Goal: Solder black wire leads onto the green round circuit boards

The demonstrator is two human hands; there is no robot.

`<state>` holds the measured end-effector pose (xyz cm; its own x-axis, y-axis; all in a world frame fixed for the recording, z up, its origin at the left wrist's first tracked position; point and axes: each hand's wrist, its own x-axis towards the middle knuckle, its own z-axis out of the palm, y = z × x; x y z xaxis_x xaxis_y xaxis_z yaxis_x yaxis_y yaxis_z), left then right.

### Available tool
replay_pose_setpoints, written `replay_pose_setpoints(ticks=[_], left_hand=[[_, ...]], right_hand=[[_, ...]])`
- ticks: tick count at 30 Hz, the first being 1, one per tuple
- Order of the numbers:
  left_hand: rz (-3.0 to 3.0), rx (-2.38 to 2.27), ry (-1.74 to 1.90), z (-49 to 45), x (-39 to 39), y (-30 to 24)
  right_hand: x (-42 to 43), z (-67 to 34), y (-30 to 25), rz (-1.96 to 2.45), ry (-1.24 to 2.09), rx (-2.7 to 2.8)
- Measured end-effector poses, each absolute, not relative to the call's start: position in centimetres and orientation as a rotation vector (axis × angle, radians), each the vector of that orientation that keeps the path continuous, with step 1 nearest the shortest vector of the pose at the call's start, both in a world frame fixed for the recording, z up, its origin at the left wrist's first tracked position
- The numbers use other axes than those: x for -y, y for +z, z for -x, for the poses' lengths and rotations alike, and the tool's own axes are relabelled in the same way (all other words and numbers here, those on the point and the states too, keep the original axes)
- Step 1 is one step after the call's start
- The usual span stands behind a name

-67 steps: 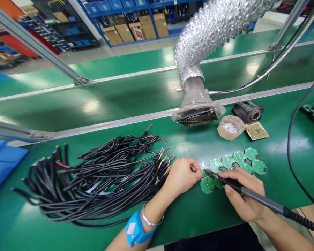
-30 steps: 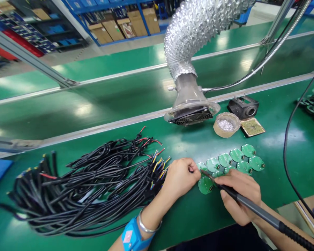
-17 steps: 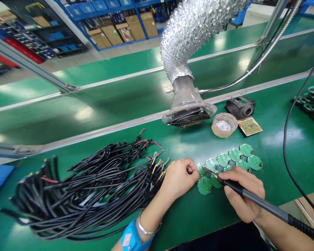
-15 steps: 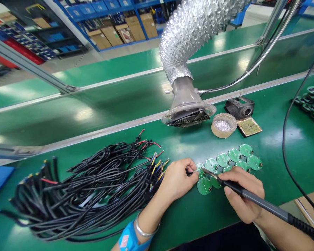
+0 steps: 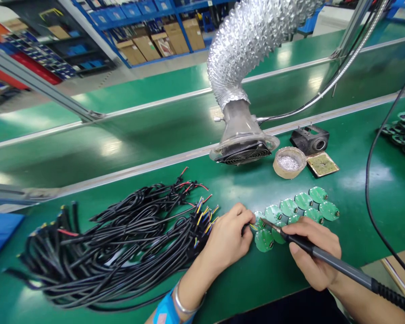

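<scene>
My right hand [image 5: 319,252] grips a soldering iron [image 5: 346,266] like a pen, its tip touching or just above a round green circuit board [image 5: 258,217] at the left end of a cluster. Closed in a pinch, my left hand [image 5: 228,234] holds a black cable whose thin coloured wires [image 5: 253,227] reach the same board's edge. Most of that cable is hidden by my fingers. Several more boards [image 5: 264,240] lie in two rows under and beside the iron. Left of my left hand spreads a heap of black cables [image 5: 131,252] with stripped coloured ends.
Above the bench hangs a fume extractor hood [image 5: 245,148] on a silver foil duct [image 5: 236,54]. Behind the boards stand a round pot of silvery bits [image 5: 289,163], a small tray [image 5: 322,164] and a black iron holder [image 5: 310,138]. The iron's black cord [image 5: 367,180] loops at right.
My left fingers have shifted slightly, and coloured wires now show between them and the board. The iron tip stays at the same board. The whole view has shifted a little.
</scene>
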<state>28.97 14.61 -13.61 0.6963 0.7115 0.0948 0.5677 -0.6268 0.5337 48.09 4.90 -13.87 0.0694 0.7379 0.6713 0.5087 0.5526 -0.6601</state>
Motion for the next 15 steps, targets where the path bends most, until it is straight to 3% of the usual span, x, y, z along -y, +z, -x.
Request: replay_pose_setpoints(ticks=[9,15], left_hand=[[-3.078,-0.703,0.696,-27.7,-13.7,-14.6],[-2.598,-0.881,0.707,-28.4,-14.1,-15.0]], right_hand=[[-4.7,-48.4,-14.3,1.063,0.244,1.565],[-4.3,-48.3,-13.9,1.088,0.207,1.555]])
